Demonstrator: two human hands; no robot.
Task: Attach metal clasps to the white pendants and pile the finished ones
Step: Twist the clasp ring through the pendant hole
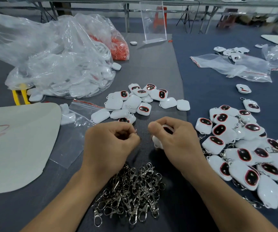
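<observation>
Pendant [157, 141] gripped by curled fingers of right hand [176, 139], left hand [111, 143] fingers pinching a small clasp [135, 131], both over clasp pile [131, 193] on desk [151, 64]

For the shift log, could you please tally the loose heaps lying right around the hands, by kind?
Heap of pendants without clasps: 1
Heap of pendants with clasps: 1
Heap of metal clasps: 1
Total: 3
</observation>
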